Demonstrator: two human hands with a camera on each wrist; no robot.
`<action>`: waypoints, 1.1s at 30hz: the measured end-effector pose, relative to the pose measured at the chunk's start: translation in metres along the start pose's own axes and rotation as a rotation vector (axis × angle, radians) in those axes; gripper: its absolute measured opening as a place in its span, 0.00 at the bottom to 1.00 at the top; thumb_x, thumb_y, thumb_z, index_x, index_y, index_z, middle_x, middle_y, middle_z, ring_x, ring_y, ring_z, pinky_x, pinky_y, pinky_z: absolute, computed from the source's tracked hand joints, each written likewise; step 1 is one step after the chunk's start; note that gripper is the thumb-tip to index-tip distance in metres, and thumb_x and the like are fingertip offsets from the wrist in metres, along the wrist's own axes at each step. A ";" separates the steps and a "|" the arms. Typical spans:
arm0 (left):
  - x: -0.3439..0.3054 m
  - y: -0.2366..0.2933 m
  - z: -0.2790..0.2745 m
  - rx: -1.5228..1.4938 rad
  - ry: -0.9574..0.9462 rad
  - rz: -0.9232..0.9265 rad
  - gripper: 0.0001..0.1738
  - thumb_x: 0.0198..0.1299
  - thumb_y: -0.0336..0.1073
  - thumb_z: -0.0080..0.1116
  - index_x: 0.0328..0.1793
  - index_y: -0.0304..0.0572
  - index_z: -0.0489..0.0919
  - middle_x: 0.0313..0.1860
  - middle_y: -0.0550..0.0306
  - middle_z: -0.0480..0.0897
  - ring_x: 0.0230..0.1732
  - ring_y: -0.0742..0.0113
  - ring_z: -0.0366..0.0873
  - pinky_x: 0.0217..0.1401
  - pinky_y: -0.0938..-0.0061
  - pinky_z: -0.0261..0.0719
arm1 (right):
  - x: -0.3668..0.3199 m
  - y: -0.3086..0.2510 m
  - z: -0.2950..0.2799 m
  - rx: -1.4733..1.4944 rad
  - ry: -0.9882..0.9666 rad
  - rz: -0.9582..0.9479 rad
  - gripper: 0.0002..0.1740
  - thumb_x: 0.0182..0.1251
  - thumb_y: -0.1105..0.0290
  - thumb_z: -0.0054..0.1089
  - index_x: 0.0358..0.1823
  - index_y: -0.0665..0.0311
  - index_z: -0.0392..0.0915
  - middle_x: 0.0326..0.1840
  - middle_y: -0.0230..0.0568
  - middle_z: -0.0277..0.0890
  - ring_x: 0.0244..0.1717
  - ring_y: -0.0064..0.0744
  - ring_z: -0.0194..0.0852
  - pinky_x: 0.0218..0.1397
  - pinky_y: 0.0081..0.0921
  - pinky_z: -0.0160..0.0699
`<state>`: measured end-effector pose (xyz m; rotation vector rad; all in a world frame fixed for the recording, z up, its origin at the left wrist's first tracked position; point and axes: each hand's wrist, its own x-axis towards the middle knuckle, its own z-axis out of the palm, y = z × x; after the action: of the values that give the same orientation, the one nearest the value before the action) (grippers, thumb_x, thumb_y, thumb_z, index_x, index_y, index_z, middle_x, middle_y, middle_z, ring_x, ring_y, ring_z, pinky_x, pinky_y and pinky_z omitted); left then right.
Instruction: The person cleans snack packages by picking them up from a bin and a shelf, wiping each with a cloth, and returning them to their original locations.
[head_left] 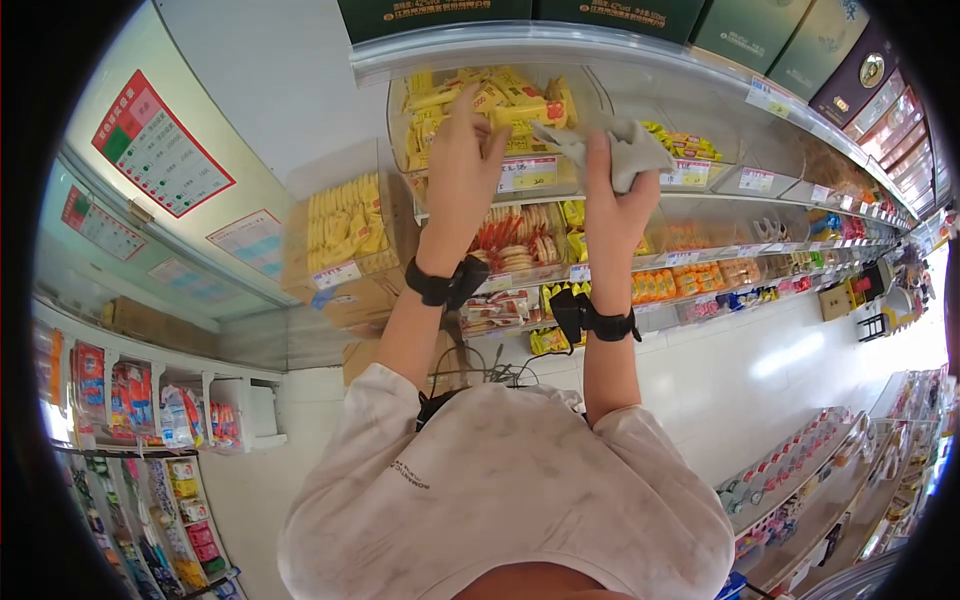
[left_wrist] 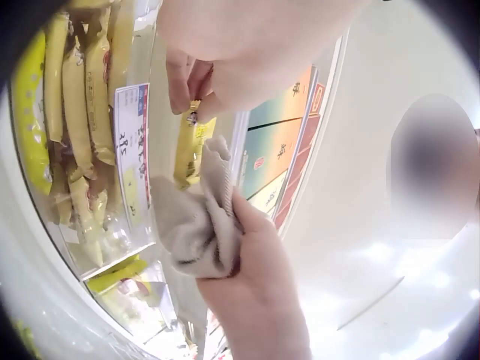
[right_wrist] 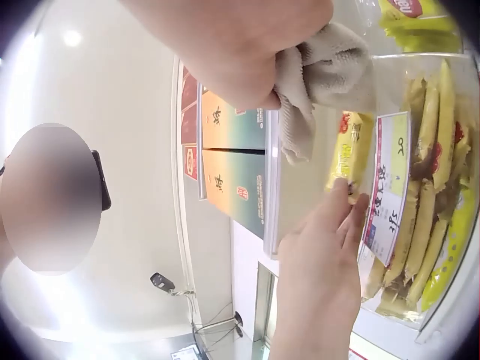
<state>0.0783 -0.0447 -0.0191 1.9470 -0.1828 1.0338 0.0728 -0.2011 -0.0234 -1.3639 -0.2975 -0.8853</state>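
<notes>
My left hand (head_left: pixel 465 165) pinches one end of a long yellow snack packet (right_wrist: pixel 350 150) between thumb and fingers, seen in both wrist views. A crumpled grey cloth (head_left: pixel 632 152) is gripped in my right hand (head_left: pixel 615 200), the thumb lying over it. In the left wrist view, a loose fold of the cloth (left_wrist: pixel 202 225) overlaps the lower part of the packet. Both hands are raised before a clear plastic bin (head_left: pixel 400 135) on the shelf, heaped with similar yellow packets (head_left: pixel 500 90).
Boxes of yellow packets (head_left: pixel 345 220) stand at the left, by a glass-doored cabinet (head_left: pixel 100 230). Lower shelves carry red-and-white packs (head_left: pixel 515 240) and orange ones (head_left: pixel 655 283). Dark green boxes (head_left: pixel 610 15) line the shelf above. Price tags (head_left: pixel 528 173) front the bins.
</notes>
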 end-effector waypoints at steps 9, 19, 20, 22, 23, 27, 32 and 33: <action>0.006 -0.002 0.005 0.093 0.281 0.311 0.14 0.65 0.33 0.66 0.54 0.35 0.79 0.30 0.53 0.81 0.34 0.58 0.79 0.39 0.66 0.78 | -0.025 -0.010 -0.013 0.022 -0.062 0.178 0.18 0.73 0.65 0.68 0.54 0.72 0.79 0.51 0.39 0.81 0.51 0.22 0.76 0.53 0.23 0.76; -0.069 -0.116 -0.138 -0.311 0.173 -0.417 0.12 0.80 0.35 0.41 0.52 0.35 0.74 0.29 0.53 0.82 0.26 0.70 0.78 0.31 0.77 0.74 | -0.076 -0.023 -0.033 0.346 -0.378 0.794 0.22 0.70 0.64 0.70 0.58 0.68 0.76 0.49 0.33 0.81 0.48 0.19 0.77 0.52 0.21 0.77; -0.073 -0.153 -0.142 -0.272 0.181 -0.453 0.11 0.78 0.35 0.44 0.52 0.34 0.75 0.30 0.51 0.83 0.27 0.67 0.79 0.32 0.75 0.76 | -0.078 -0.020 -0.025 0.342 -0.445 0.815 0.22 0.70 0.64 0.70 0.59 0.68 0.76 0.49 0.34 0.81 0.48 0.19 0.77 0.52 0.21 0.77; -0.088 -0.218 -0.151 -0.032 0.133 -0.432 0.12 0.74 0.36 0.51 0.50 0.33 0.78 0.33 0.47 0.84 0.30 0.60 0.82 0.36 0.70 0.79 | -0.086 -0.014 -0.011 0.320 -0.575 0.862 0.23 0.70 0.63 0.70 0.60 0.68 0.76 0.50 0.34 0.81 0.48 0.19 0.78 0.52 0.21 0.78; -0.097 -0.249 -0.154 0.164 0.074 -0.373 0.12 0.71 0.36 0.55 0.49 0.32 0.79 0.34 0.45 0.84 0.32 0.57 0.83 0.38 0.67 0.80 | -0.092 -0.009 -0.005 0.298 -0.636 0.887 0.24 0.70 0.63 0.70 0.61 0.68 0.76 0.50 0.34 0.81 0.49 0.20 0.78 0.52 0.21 0.78; -0.117 -0.306 -0.149 0.579 -0.077 -0.255 0.17 0.62 0.39 0.66 0.48 0.31 0.84 0.37 0.39 0.84 0.41 0.47 0.84 0.46 0.60 0.81 | -0.109 -0.006 0.011 0.246 -0.771 0.916 0.26 0.70 0.62 0.69 0.64 0.68 0.75 0.53 0.35 0.81 0.52 0.22 0.78 0.55 0.22 0.77; -0.117 -0.305 -0.144 0.582 -0.205 -0.328 0.20 0.63 0.39 0.66 0.55 0.30 0.83 0.45 0.37 0.83 0.43 0.47 0.83 0.48 0.60 0.80 | -0.128 -0.001 0.017 0.267 -0.752 0.933 0.28 0.71 0.59 0.68 0.65 0.68 0.74 0.54 0.36 0.81 0.54 0.23 0.78 0.57 0.24 0.76; -0.115 -0.305 -0.142 0.508 -0.131 -0.343 0.20 0.64 0.38 0.66 0.56 0.31 0.83 0.46 0.37 0.83 0.42 0.48 0.83 0.48 0.61 0.80 | -0.130 -0.001 0.017 0.283 -0.727 0.948 0.29 0.71 0.58 0.68 0.65 0.67 0.74 0.54 0.36 0.80 0.54 0.23 0.78 0.57 0.24 0.76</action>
<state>0.0701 0.2131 -0.2633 2.3939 0.3665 0.7699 -0.0078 -0.1370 -0.1045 -1.3030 -0.2639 0.4429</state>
